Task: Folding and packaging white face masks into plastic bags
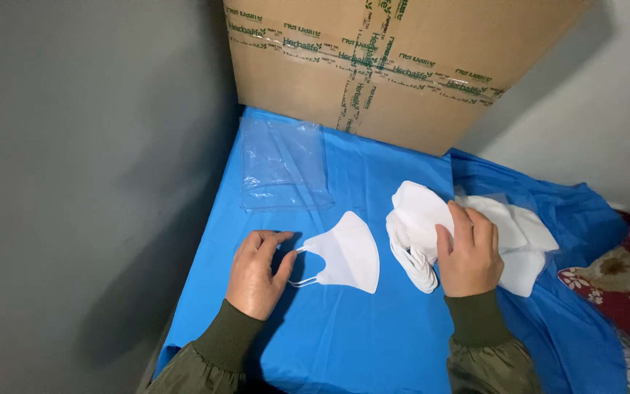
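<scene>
1. Here, the left hand (258,271) rests on a blue cloth (359,343), its thumb and fingers pinching the ear loop of a single white face mask (345,252) that lies flat on the cloth just to the hand's right.
2. The right hand (469,254) lies over a stack of white face masks (417,226), fingers bent and closed around the top of the stack, thumb along its near side.
3. The single mask sits just beside the stack, between the two hands; whether the two touch cannot be told.
4. Further white masks in a clear wrapper (523,244) lie behind and to the right of the right hand.
5. A flat pile of clear plastic bags (284,166) lies on the cloth farther back, well apart from both hands.
6. A taped cardboard box (395,66) stands at the far edge of the cloth.
7. Both wrists show olive green sleeves.
8. A floral fabric (621,281) shows at the right edge.
</scene>
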